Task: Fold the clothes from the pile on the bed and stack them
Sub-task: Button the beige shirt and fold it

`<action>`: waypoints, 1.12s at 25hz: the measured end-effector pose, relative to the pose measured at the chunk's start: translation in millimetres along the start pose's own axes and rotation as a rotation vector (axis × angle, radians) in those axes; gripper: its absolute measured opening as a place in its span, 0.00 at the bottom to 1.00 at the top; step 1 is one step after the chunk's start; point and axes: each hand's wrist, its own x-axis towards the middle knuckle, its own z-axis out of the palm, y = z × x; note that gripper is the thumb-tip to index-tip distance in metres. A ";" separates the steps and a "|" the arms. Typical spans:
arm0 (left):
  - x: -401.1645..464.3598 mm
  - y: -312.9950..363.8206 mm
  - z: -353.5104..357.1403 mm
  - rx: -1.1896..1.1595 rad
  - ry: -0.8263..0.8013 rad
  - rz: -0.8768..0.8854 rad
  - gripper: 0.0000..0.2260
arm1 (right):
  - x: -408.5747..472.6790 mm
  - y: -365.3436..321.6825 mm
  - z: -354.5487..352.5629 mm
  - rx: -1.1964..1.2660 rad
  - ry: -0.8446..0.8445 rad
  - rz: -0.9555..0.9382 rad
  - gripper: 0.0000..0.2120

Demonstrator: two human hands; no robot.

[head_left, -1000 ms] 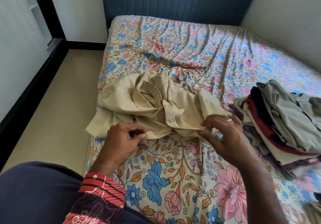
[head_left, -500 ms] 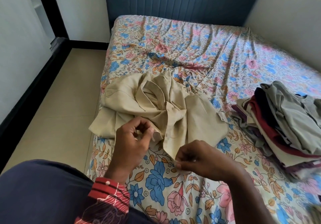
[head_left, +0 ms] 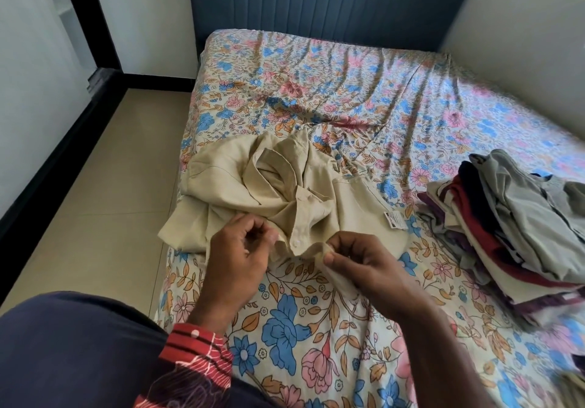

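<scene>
A crumpled beige button-up shirt of light woven fabric lies on the bed, close to the bed's left edge, with part of its cloth drooping over that edge toward the tan tiled floor. The bed is covered by a cream sheet printed with blue, pink and orange flowers. The shirt is bunched and twisted in the middle, and a small white care label shows at its right side. The left hand pinches the shirt's near hem between thumb and curled fingers, just beside a white button on the placket. The right hand grips a fold of the same hem between thumb and forefinger, close to the left hand, with a strip of beige cloth trailing below the fingers. Both hands are clamped on the shirt, and the fabric between them hangs in a short loose span above the sheet. Near the bed's right edge sits a pile of clothes in grey, maroon, dark navy, cream and purple, well apart from the shirt. A dark blue padded headboard with vertical channels stands at the far end of the bed. A red patterned sleeve covers the left forearm.
</scene>
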 end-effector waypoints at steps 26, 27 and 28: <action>-4.6 -3.6 23.1 -0.148 0.150 0.022 0.04 | 26.6 -8.4 81.4 0.164 0.629 -0.130 0.06; -4.4 -4.6 22.4 -0.153 0.147 0.018 0.05 | 26.9 -8.8 81.3 0.157 0.620 -0.131 0.06; -4.2 -5.0 21.9 -0.165 0.143 0.016 0.05 | 26.9 -9.3 81.2 0.162 0.617 -0.127 0.06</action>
